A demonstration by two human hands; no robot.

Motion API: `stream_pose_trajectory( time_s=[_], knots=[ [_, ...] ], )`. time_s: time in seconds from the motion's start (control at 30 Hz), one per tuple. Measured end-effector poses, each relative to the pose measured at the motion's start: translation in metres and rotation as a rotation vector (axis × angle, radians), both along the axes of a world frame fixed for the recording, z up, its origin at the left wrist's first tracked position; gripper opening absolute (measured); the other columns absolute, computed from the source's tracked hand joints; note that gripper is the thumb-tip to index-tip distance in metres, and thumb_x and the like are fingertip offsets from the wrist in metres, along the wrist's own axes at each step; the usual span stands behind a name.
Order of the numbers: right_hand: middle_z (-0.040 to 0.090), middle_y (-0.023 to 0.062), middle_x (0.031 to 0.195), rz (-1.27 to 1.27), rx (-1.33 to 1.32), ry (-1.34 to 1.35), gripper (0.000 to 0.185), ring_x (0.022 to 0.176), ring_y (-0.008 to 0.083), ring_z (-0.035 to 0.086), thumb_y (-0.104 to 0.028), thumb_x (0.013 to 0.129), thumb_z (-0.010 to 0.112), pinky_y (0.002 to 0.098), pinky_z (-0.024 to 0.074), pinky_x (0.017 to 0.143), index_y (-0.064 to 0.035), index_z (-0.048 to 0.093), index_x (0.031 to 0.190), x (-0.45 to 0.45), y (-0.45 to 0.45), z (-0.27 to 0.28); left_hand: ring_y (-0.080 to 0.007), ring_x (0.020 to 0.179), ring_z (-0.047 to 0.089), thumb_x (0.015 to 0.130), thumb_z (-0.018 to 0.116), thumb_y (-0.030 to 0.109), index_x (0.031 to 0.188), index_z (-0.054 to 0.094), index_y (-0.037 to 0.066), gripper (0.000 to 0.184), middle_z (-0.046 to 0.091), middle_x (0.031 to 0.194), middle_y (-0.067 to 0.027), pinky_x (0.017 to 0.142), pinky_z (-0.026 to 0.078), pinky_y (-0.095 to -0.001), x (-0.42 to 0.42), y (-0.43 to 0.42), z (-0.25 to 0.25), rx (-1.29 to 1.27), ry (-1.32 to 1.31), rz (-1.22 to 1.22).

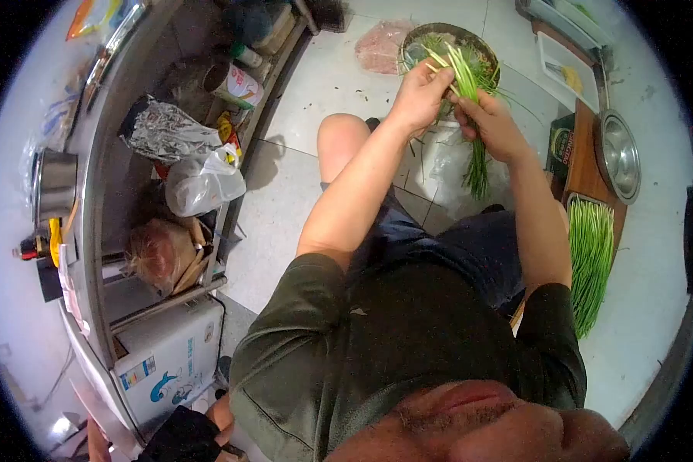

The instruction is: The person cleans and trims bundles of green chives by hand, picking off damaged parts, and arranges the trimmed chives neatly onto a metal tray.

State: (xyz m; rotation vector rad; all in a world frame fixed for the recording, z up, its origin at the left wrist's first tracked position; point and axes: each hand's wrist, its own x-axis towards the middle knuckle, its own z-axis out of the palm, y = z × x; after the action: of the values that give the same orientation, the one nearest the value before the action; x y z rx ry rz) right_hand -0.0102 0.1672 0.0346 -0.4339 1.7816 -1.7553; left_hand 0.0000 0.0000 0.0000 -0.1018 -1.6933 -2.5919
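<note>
The person's forearms reach forward over bent knees. Both hands close on a bunch of green stalks (477, 168), held up in front of the knees. The right hand (487, 123) wraps its fingers around the middle of the bunch, the darker ends hanging below. The left hand (422, 98), beside it, has its thumb and fingers together on stalks near the paler upper ends. On the right, a pile of long green stalks (591, 266) lies near a shiny metal bowl (618, 156). Beyond the hands, a round basket (442, 27) holding loose greens stands on the tiled floor (285, 189), with a pinkish plastic bag (380, 48) just beside it.
</note>
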Motion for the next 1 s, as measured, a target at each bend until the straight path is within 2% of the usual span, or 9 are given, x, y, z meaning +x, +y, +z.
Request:
stream_pose_trajectory(
  time_s=[0.2, 0.33, 0.47, 0.5, 0.57, 0.73, 0.9, 0.93, 1.0],
  knots=[
    [0.052, 0.0007, 0.074, 0.040, 0.012, -0.030, 0.023, 0.057, 0.0094, 0.046, -0.029, 0.100, 0.055, 0.0250, 0.0369, 0.051, -0.0069, 0.054, 0.092, -0.007, 0.008, -0.018, -0.0274, 0.098, 0.068, 0.101, 0.044, 0.011, 0.126, 0.034, 0.000, 0.029, 0.064, 0.111, -0.0203, 0.066, 0.057, -0.0288, -0.003, 0.015, 0.016, 0.146, 0.048, -0.006],
    [0.052, 0.0008, 0.076, 0.093, 0.045, 0.013, 0.024, 0.058, 0.0102, 0.047, -0.029, 0.100, 0.054, 0.0256, 0.0372, 0.052, -0.0066, 0.054, 0.092, -0.002, 0.010, -0.011, -0.0280, 0.091, 0.068, 0.100, 0.047, 0.010, 0.136, 0.021, 0.005, 0.045, 0.062, 0.107, -0.0214, 0.061, 0.059, -0.0332, -0.004, 0.024, 0.020, 0.152, 0.013, 0.004],
    [0.054, 0.0014, 0.079, 0.125, -0.021, -0.011, 0.023, 0.062, 0.0117, 0.052, -0.030, 0.099, 0.054, 0.0267, 0.0434, 0.056, -0.0070, 0.053, 0.095, -0.010, 0.015, -0.015, -0.0262, 0.085, 0.067, 0.096, 0.054, 0.006, 0.137, 0.023, 0.004, 0.051, 0.061, 0.098, -0.0197, 0.059, 0.058, -0.0350, -0.018, 0.032, 0.018, 0.091, -0.064, 0.069],
    [0.055, 0.0019, 0.080, 0.129, -0.078, -0.040, 0.024, 0.063, 0.0122, 0.053, -0.030, 0.099, 0.054, 0.0269, 0.0455, 0.058, -0.0071, 0.053, 0.096, -0.012, 0.017, -0.023, -0.0242, 0.076, 0.065, 0.096, 0.052, 0.006, 0.129, 0.033, 0.004, 0.038, 0.061, 0.091, -0.0154, 0.056, 0.056, -0.0360, -0.024, 0.034, 0.018, 0.090, -0.024, 0.116],
    [0.058, 0.0040, 0.083, 0.038, -0.156, -0.218, 0.026, 0.066, 0.0135, 0.057, -0.032, 0.100, 0.053, 0.0281, 0.0499, 0.062, -0.0069, 0.054, 0.100, -0.006, 0.017, -0.016, -0.0235, 0.079, 0.062, 0.099, 0.051, 0.007, 0.127, 0.043, 0.008, 0.029, 0.059, 0.092, -0.0104, 0.070, 0.056, -0.0357, -0.037, 0.029, 0.014, 0.140, -0.078, 0.076],
    [0.064, 0.0079, 0.091, 0.057, -0.259, -0.370, 0.031, 0.072, 0.0161, 0.064, -0.035, 0.101, 0.052, 0.0314, 0.0558, 0.065, -0.0069, 0.055, 0.112, -0.018, 0.024, -0.039, -0.0212, 0.078, 0.061, 0.100, 0.050, 0.008, 0.110, 0.051, 0.007, 0.010, 0.058, 0.091, -0.0082, 0.070, 0.056, -0.0359, -0.056, 0.029, 0.015, 0.219, -0.069, 0.123],
    [0.064, 0.0055, 0.089, -0.023, -0.123, -0.158, 0.034, 0.069, 0.0151, 0.062, -0.035, 0.099, 0.055, 0.0294, 0.0540, 0.063, -0.0059, 0.053, 0.116, -0.008, 0.016, -0.047, -0.0209, 0.080, 0.062, 0.102, 0.049, 0.019, 0.108, 0.055, 0.005, 0.016, 0.059, 0.095, -0.0087, 0.072, 0.055, -0.0338, -0.086, 0.019, -0.031, 0.185, 0.049, 0.084],
    [0.064, 0.0054, 0.089, -0.057, -0.021, -0.032, 0.035, 0.068, 0.0157, 0.062, -0.036, 0.099, 0.055, 0.0296, 0.0538, 0.062, -0.0053, 0.053, 0.117, -0.003, 0.010, -0.046, -0.0217, 0.068, 0.060, 0.098, 0.050, 0.010, 0.114, 0.044, 0.005, 0.018, 0.058, 0.083, -0.0097, 0.057, 0.052, -0.0364, -0.074, 0.027, -0.015, 0.376, -0.035, 0.093],
    [0.064, 0.0071, 0.089, -0.151, 0.172, 0.198, 0.038, 0.068, 0.0168, 0.062, -0.035, 0.097, 0.057, 0.0310, 0.0530, 0.061, -0.0036, 0.051, 0.118, 0.006, 0.010, -0.044, -0.0217, 0.073, 0.054, 0.097, 0.050, 0.018, 0.113, 0.048, 0.005, 0.020, 0.056, 0.091, -0.0105, 0.069, 0.050, -0.0390, -0.074, 0.022, -0.013, 0.137, -0.146, 0.191]
  ],
)
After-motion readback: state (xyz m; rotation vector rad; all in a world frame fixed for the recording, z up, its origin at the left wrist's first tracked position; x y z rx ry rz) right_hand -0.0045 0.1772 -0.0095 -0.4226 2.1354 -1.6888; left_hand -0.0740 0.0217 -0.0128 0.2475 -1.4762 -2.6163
